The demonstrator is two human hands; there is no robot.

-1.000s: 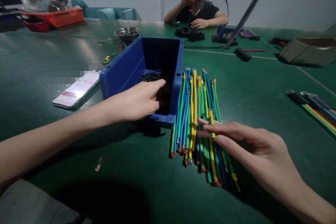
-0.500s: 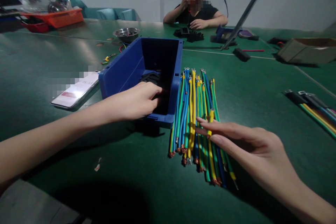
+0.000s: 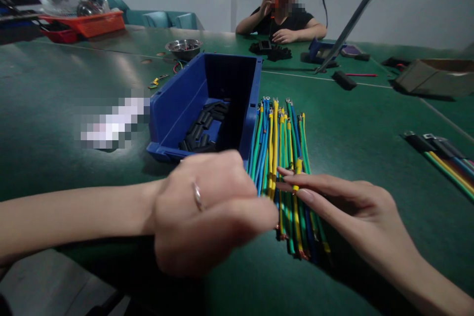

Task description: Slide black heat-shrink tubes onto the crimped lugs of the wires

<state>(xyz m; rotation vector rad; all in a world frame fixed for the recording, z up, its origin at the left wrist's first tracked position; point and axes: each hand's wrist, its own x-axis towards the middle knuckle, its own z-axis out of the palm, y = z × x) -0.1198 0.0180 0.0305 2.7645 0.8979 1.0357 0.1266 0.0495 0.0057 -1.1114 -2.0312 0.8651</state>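
My left hand is closed and slightly blurred in front of the blue bin; what its fingers hold, if anything, is hidden. Several short black tubes lie inside the bin. To the bin's right, a row of yellow, green and blue wires with ring terminals at the far ends rests on the table, its near left part covered by my left hand. My right hand pinches a short yellow piece between thumb and fingers, just above the wires.
A phone lies left of the bin, a metal bowl behind it. Orange baskets stand far left. Across the green table sits a person. More wires and a beige box are at right.
My left hand has come out of the bin toward me, closed, and the black tubes inside now show. My right hand keeps its pinch on the yellow piece. The view has shifted slightly.
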